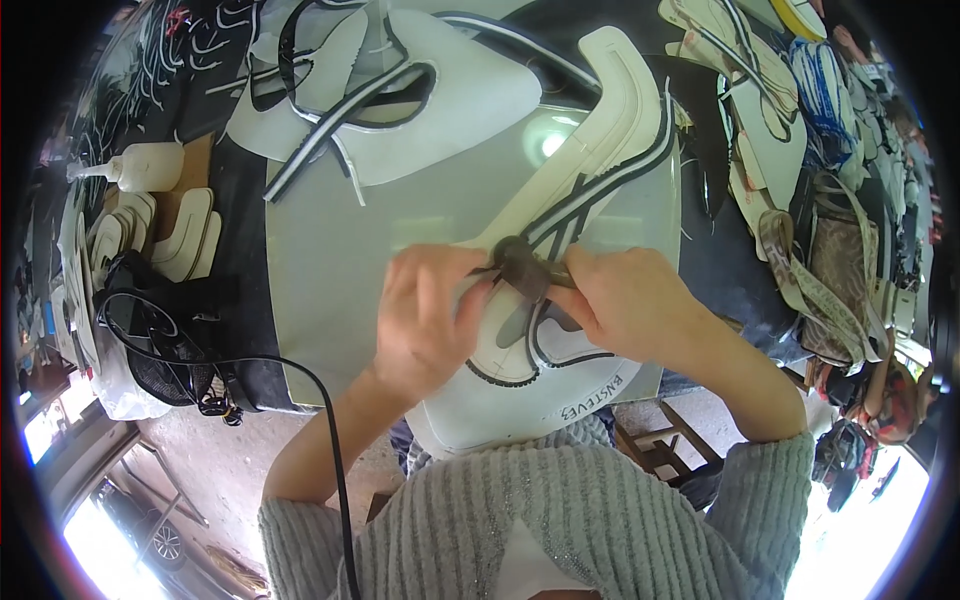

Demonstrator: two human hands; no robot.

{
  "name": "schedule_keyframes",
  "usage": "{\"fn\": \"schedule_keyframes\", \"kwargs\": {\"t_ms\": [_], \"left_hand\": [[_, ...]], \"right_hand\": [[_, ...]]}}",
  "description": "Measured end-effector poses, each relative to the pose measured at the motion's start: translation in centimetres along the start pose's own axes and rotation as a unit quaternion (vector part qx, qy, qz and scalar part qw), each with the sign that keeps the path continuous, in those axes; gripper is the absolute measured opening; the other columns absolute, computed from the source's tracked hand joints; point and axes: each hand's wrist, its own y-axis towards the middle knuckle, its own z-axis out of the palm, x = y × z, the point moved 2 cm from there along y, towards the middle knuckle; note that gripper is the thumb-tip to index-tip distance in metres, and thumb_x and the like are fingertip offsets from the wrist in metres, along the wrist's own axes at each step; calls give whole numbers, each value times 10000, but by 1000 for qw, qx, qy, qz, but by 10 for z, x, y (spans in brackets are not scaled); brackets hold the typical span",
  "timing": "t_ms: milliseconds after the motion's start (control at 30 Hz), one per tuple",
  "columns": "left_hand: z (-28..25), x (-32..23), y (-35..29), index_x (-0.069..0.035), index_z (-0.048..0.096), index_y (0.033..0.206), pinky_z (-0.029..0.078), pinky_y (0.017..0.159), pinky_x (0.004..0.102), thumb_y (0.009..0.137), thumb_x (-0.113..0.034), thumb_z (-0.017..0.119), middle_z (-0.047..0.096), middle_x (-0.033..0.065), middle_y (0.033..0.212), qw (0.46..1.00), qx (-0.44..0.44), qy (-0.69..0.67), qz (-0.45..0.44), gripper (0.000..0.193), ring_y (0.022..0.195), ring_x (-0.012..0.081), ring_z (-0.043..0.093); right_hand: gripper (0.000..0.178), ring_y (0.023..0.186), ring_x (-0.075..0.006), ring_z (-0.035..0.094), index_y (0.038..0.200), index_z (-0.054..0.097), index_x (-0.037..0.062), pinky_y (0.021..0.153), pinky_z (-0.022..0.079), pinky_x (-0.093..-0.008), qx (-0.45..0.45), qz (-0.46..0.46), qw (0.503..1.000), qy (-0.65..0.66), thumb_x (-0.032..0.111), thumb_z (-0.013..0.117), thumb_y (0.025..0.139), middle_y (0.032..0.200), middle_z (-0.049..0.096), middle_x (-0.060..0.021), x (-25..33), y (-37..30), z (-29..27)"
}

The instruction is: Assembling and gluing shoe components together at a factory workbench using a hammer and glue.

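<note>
My right hand [630, 300] is closed round the short handle of a hammer, whose dark rounded head [522, 268] sits over a long cream-coloured curved panel [545, 165]. Just left of the head, my left hand [425, 310] has its thumb and forefinger pinched together at the panel; what lies between them is hidden. Black-and-white edging strip [610, 185] runs along and across the panel. Beneath the panel's near end, a white shaped piece [450, 415] with black lettering reaches over the table's front edge toward my body. The grey work board [340, 255] lies under both.
A larger white panel [480, 85] with edging strips lies at the far side. On the left are a glue bottle [152, 167], stacked cream pieces [188, 235] and a black cable [310, 370] crossing my left forearm. More panels [770, 125] and a patterned bag [840, 250] lie right.
</note>
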Motion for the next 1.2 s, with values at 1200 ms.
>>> {"fn": "schedule_keyframes", "kwargs": {"t_ms": [1200], "left_hand": [[-20,21,-13,1,607,988,541,662,353,677,78,656,639,136,875,991,23,-119,-62,325,780,296,644]], "right_hand": [[383,518,-365,604,788,525,-4,492,466,-454,24,9,1000,18,338,531,962,577,597,-167,19,3,5]]}}
